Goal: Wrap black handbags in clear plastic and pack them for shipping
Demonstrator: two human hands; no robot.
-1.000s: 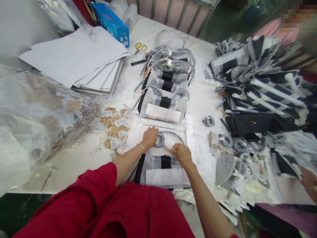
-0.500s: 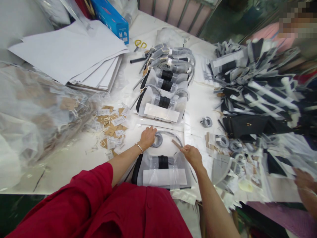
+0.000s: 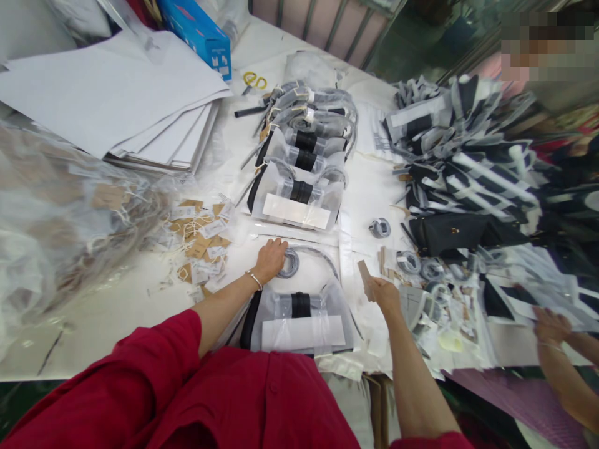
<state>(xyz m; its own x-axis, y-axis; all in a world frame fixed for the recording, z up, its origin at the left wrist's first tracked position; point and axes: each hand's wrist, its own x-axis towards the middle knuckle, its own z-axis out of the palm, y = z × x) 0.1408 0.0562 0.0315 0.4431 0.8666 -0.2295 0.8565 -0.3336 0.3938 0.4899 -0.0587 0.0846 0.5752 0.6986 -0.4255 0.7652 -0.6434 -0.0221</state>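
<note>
My left hand (image 3: pixel 270 259) rests with its fingers curled on a coiled grey strap (image 3: pixel 289 262) lying on a clear plastic bag (image 3: pixel 309 274) in front of me. To the right of that bag, my right hand (image 3: pixel 384 293) pinches a small brown paper strip (image 3: pixel 364 272) and holds it up. Just below my hands lies a black bag wrapped in clear plastic with a white label (image 3: pixel 299 318).
A row of similar wrapped black bags (image 3: pixel 299 181) runs away from me. Brown tags (image 3: pixel 199 240) are scattered at the left beside a stack of white sheets (image 3: pixel 116 106). A heap of black bags (image 3: pixel 472 181) lies right, and another person's hand (image 3: pixel 550 324) at far right.
My right hand has left the coiled strap and swung right, carrying the brown strip. My left hand has stayed on the coil. The other person's hand has come further into view.
</note>
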